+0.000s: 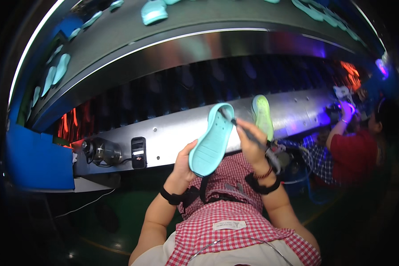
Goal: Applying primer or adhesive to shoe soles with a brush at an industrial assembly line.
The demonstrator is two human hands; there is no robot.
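A turquoise shoe sole [208, 148] is tilted up in front of me, its inner face showing with small holes near the far end. My left hand [183, 166] grips it along its lower left edge. In my right hand [251, 148] is a dark-handled brush [234, 120], held like a pen. Its tip lies inside the rim at the sole's far end. Just right of these, a yellow-green sole with a pale blue rim [263, 116] rests on the steel ledge [177, 128].
Beyond the ledge runs a dark lower line with red-glowing ends. Above it, a grey conveyor belt [119, 37] carries several turquoise soles. A metal cylinder-shaped device [104, 151] and a black switch box [138, 153] sit at left. A person in red [352, 153] works at right.
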